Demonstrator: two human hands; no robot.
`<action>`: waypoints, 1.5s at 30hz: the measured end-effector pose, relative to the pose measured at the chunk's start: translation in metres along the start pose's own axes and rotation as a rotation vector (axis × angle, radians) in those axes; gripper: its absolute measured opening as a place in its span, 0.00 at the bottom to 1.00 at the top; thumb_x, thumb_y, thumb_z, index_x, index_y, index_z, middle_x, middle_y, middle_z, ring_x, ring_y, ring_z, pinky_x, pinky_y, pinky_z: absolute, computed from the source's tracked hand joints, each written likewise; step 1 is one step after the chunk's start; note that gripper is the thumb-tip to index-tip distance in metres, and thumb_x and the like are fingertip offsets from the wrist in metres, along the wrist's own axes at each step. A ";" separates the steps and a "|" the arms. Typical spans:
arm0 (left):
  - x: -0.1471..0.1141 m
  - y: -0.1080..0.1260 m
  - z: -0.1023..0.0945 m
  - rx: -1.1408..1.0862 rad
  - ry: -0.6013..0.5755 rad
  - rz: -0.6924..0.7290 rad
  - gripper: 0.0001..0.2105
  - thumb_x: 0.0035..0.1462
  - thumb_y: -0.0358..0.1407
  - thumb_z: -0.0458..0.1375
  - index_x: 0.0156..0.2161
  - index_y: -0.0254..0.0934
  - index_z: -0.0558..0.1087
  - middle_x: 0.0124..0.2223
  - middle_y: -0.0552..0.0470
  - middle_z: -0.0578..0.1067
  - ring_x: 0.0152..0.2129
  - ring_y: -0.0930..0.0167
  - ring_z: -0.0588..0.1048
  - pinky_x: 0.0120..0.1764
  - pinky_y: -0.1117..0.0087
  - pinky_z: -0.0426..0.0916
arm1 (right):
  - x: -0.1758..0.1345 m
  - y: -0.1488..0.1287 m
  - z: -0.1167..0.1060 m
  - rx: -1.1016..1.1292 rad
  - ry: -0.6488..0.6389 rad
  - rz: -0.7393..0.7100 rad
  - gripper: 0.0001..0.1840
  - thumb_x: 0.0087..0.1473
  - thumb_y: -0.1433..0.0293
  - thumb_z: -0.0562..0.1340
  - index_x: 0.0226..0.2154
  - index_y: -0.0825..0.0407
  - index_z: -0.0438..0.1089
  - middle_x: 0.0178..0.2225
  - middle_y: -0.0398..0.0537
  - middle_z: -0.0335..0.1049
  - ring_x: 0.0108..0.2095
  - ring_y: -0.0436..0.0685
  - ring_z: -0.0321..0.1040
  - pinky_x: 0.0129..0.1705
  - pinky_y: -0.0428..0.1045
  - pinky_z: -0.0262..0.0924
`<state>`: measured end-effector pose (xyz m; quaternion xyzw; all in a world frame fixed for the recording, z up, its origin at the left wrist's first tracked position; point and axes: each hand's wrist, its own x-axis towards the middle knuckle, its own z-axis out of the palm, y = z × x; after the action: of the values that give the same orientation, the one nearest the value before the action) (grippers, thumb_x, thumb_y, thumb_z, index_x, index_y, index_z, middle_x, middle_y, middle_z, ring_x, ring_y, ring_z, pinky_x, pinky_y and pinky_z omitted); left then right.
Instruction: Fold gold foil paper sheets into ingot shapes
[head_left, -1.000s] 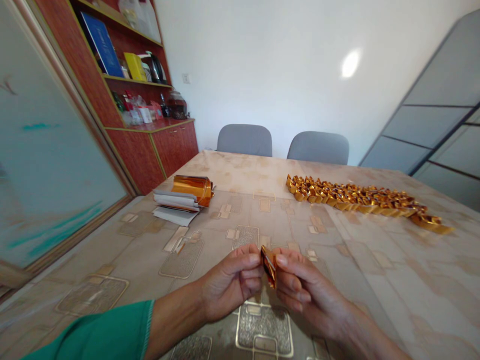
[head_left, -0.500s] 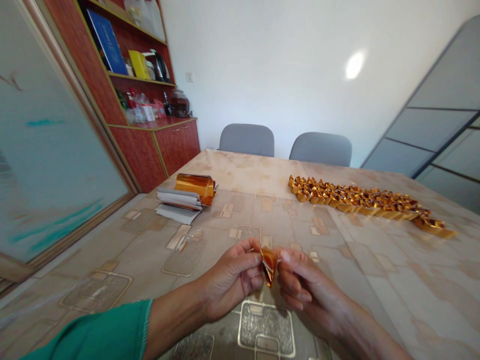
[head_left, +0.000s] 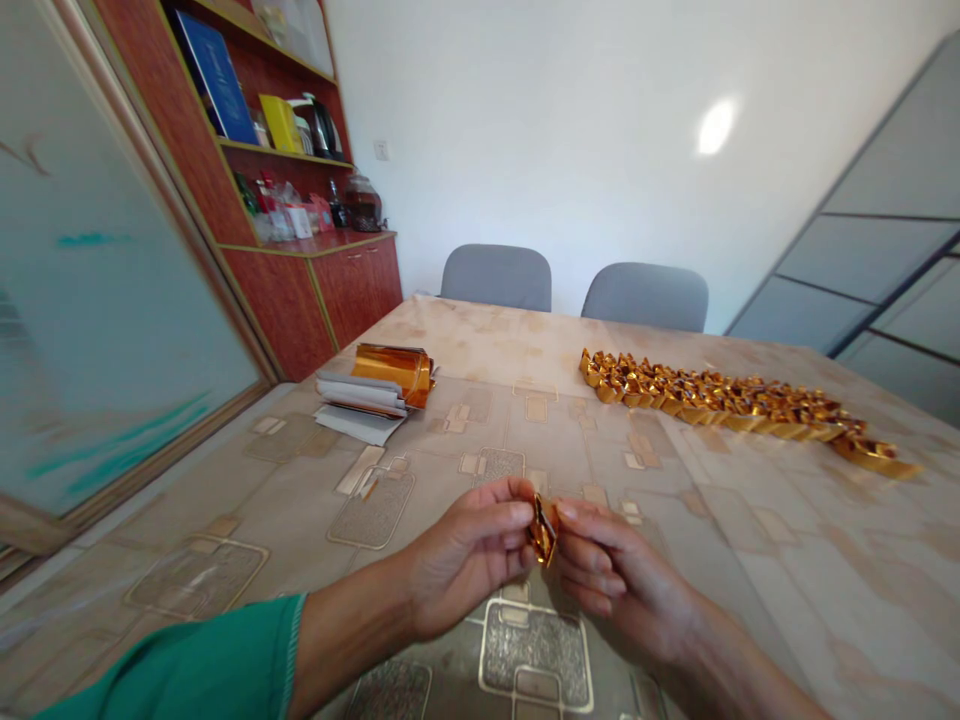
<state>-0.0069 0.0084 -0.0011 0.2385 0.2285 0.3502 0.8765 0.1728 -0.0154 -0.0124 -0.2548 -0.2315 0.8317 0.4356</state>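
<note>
Between my hands, just above the table, is a small folded piece of gold foil paper (head_left: 545,530). My left hand (head_left: 480,540) pinches its left edge between thumb and forefinger. On the other side, my right hand (head_left: 615,560) has thumb and forefinger closed on the right edge, the other fingers curled in. To the far left lies a stack of foil paper sheets (head_left: 390,372), gold on one side and whitish on the other, curling over. Rows of folded gold foil pieces (head_left: 712,395) stand packed together at the right.
A patterned cloth covers the table (head_left: 450,450). Two grey chairs (head_left: 495,275) stand at its far side, before a white wall. A red-brown cabinet (head_left: 315,290) with bottles, a kettle and a jar is at the left.
The folded foil piece has turned and narrowed between my fingers, with its opening now seen more from the side. My right hand has closed in nearer to my left.
</note>
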 end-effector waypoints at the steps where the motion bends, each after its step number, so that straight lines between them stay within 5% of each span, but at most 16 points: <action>1: -0.001 0.000 0.001 0.033 0.004 0.012 0.16 0.43 0.30 0.72 0.37 0.33 0.72 0.30 0.53 0.72 0.27 0.77 0.70 0.32 0.76 0.65 | 0.000 0.000 0.000 -0.009 -0.005 -0.008 0.16 0.55 0.68 0.68 0.21 0.54 0.67 0.12 0.29 0.49 0.13 0.42 0.33 0.13 0.39 0.39; 8: -0.001 -0.001 0.007 0.216 0.101 0.121 0.18 0.40 0.32 0.72 0.34 0.35 0.68 0.28 0.57 0.72 0.24 0.77 0.69 0.28 0.76 0.61 | -0.001 0.004 0.002 -0.081 -0.040 -0.016 0.12 0.57 0.65 0.67 0.27 0.56 0.72 0.12 0.29 0.50 0.13 0.42 0.34 0.14 0.39 0.39; 15: 0.001 -0.001 0.008 0.301 0.107 0.078 0.17 0.43 0.34 0.70 0.34 0.36 0.66 0.27 0.59 0.70 0.21 0.78 0.66 0.26 0.75 0.60 | 0.001 0.006 0.002 -0.001 -0.022 0.049 0.18 0.54 0.66 0.69 0.20 0.53 0.65 0.11 0.29 0.48 0.13 0.42 0.34 0.13 0.40 0.37; 22: 0.001 -0.005 0.008 0.406 0.188 0.089 0.13 0.42 0.26 0.64 0.31 0.37 0.64 0.25 0.60 0.67 0.20 0.79 0.64 0.25 0.75 0.56 | 0.003 0.007 0.000 -0.048 -0.009 0.105 0.25 0.53 0.62 0.67 0.15 0.52 0.58 0.11 0.30 0.46 0.13 0.42 0.36 0.15 0.41 0.39; 35: -0.001 0.011 0.006 -0.128 0.049 0.010 0.18 0.49 0.24 0.65 0.45 0.33 0.70 0.36 0.51 0.72 0.25 0.79 0.69 0.31 0.78 0.64 | 0.003 0.000 0.005 0.184 0.001 -0.006 0.22 0.50 0.67 0.72 0.17 0.54 0.61 0.15 0.31 0.46 0.18 0.43 0.35 0.20 0.39 0.43; 41: -0.001 0.007 0.005 0.173 0.048 0.109 0.06 0.56 0.31 0.63 0.39 0.33 0.74 0.33 0.51 0.73 0.27 0.76 0.68 0.32 0.74 0.61 | -0.001 0.004 0.005 0.098 -0.040 0.023 0.10 0.50 0.67 0.72 0.31 0.54 0.73 0.18 0.33 0.52 0.19 0.44 0.43 0.23 0.40 0.48; 45: -0.002 0.006 0.008 0.290 0.054 0.235 0.07 0.55 0.34 0.64 0.39 0.34 0.75 0.34 0.51 0.73 0.29 0.75 0.68 0.34 0.73 0.61 | 0.000 0.006 0.005 0.085 0.005 -0.005 0.12 0.48 0.68 0.73 0.36 0.53 0.74 0.21 0.35 0.58 0.22 0.45 0.51 0.28 0.42 0.54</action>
<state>-0.0073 0.0087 0.0089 0.3782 0.2706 0.4198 0.7795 0.1662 -0.0187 -0.0123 -0.2377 -0.1953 0.8390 0.4488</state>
